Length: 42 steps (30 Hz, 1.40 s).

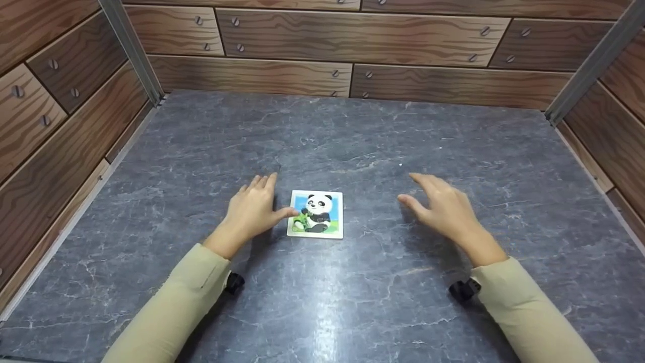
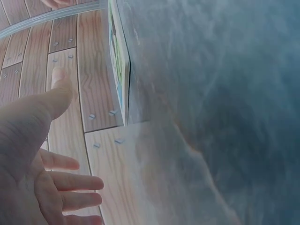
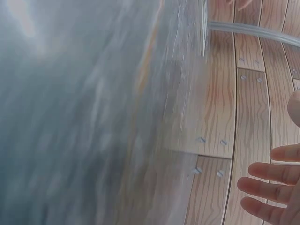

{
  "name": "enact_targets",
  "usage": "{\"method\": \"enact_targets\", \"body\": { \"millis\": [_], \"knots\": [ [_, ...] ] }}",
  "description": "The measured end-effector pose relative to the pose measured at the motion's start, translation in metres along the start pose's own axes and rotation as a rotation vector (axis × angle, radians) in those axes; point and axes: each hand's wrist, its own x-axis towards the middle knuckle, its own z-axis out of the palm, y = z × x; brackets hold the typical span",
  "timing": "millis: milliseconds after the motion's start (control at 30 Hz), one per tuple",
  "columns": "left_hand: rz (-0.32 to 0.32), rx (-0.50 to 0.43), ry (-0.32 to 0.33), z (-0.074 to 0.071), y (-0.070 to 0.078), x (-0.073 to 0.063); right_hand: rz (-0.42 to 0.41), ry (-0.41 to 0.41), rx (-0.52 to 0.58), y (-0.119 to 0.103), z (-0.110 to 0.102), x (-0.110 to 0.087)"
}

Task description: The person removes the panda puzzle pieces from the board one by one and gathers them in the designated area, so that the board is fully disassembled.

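A square panda picture puzzle (image 1: 322, 214) with a pale border lies flat on the dark marbled table, left of the middle. Just to its left is my left hand (image 1: 250, 207), fingers extended and thumb overlapping the puzzle's left edge in the head view. The left wrist view shows the puzzle (image 2: 120, 65) edge-on, apart from the thumb (image 2: 58, 93) and the spread fingers. My right hand (image 1: 446, 206) hovers well to the right of the puzzle, its fingers loosely extended with nothing between them. In the right wrist view its fingers (image 3: 269, 185) are seen from the palm side.
The marbled tabletop (image 1: 322, 136) is enclosed by wood-patterned walls (image 1: 363, 38) at the back and both sides. Grey metal posts (image 1: 133, 50) stand at the back corners. A tiny white speck (image 1: 400, 164) lies near the right hand's fingertips. Both wrists carry black cameras (image 1: 464, 290).
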Motion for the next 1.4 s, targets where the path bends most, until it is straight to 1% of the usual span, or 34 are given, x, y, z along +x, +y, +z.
{"method": "enact_targets", "body": {
  "millis": [167, 267, 333, 433, 533, 733, 800, 1067, 1300, 1400],
  "knots": [
    [0.005, -0.001, -0.018, 0.006, 0.004, 0.002, -0.028, -0.022, 0.027, -0.013, 0.010, 0.008],
    [0.024, -0.004, -0.034, 0.009, 0.006, 0.004, -0.041, -0.029, 0.044, -0.021, 0.015, 0.013],
    [0.036, -0.010, -0.056, 0.011, 0.007, 0.004, -0.052, -0.037, 0.054, -0.026, 0.020, 0.016],
    [0.041, -0.023, -0.107, 0.013, 0.009, 0.005, -0.065, -0.057, 0.067, -0.033, 0.025, 0.021],
    [0.027, -0.037, -0.169, 0.014, 0.010, 0.006, -0.075, -0.079, 0.075, -0.040, 0.030, 0.025],
    [0.015, -0.043, -0.325, 0.018, 0.011, 0.007, -0.071, -0.140, 0.089, -0.051, 0.039, 0.031],
    [0.007, -0.054, -0.366, 0.019, 0.011, 0.007, -0.070, -0.161, 0.093, -0.055, 0.042, 0.033],
    [-0.004, -0.081, -0.447, 0.023, 0.010, 0.009, -0.083, -0.226, 0.154, -0.069, 0.052, 0.044],
    [-0.031, -0.104, -0.514, 0.024, 0.010, 0.010, -0.053, -0.336, 0.233, -0.082, 0.058, 0.053],
    [-0.050, -0.095, -0.567, 0.026, 0.009, 0.012, -0.050, -0.375, 0.255, -0.086, 0.061, 0.058]
  ]
}}
